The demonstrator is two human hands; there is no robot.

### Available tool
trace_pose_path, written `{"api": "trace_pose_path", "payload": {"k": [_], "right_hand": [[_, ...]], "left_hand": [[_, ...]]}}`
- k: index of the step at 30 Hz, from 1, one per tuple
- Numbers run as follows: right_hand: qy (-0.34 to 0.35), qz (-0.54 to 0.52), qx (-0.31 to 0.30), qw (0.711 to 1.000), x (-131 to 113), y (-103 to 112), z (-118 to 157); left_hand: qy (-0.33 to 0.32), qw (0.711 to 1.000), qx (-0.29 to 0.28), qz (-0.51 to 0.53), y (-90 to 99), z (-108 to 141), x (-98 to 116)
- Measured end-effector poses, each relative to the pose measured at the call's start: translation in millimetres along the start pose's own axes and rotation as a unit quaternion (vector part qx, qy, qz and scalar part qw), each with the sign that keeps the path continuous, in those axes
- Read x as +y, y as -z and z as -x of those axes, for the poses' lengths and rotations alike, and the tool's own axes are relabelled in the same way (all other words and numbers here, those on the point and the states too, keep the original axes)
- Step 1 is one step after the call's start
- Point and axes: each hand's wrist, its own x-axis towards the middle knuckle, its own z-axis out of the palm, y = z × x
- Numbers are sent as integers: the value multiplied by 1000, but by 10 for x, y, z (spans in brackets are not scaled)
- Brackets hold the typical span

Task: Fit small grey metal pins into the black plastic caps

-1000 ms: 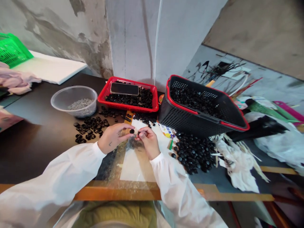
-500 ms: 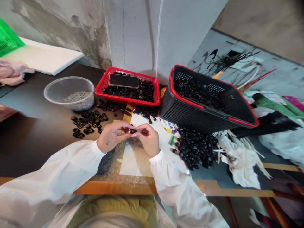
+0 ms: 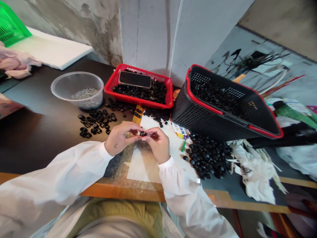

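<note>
Pinching one small black round piece [image 3: 142, 133] between them, the left hand [image 3: 120, 138] and right hand [image 3: 158, 143] meet fingertip to fingertip over the white sheet [image 3: 142, 167]. Grip is narrow on both sides, thumb against fingers; which side takes more of the hold, can't tell from where I stand. The piece is up off the table [image 3: 37, 145], mostly covered by fingers, so its exact tilt is unclear. Loose black rings [image 3: 95, 121] lie on the dark top beyond the left hand, near the clear bowl [image 3: 59, 91], which has small grey bits [image 3: 85, 94] in it. Red basket [image 3: 138, 101] sits farther back, between bowl and black basket [image 3: 205, 122], with small dark parts [image 3: 158, 92] inside and a phone [image 3: 135, 80] lying on top of them. Black basket has a red-trimmed rim and dark pieces inside too. Pile of black caps [image 3: 209, 158] is in front of it, to the right of the right hand. Green-handled tool [image 3: 183, 146] lies between pile and hand; crumpled white cloth [image 3: 259, 180] is just beyond the pile.
</note>
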Motion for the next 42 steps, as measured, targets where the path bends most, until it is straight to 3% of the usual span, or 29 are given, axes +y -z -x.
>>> {"api": "trace_pose_path", "payload": {"k": [37,42], "right_hand": [[7,-3,1,1000,7,-18,22],[-9,-31,-4,999,2,-12,22]], "left_hand": [[9,1000,5,21,-9,25,-23],[23,998,25,52,-25,39,-30]]}}
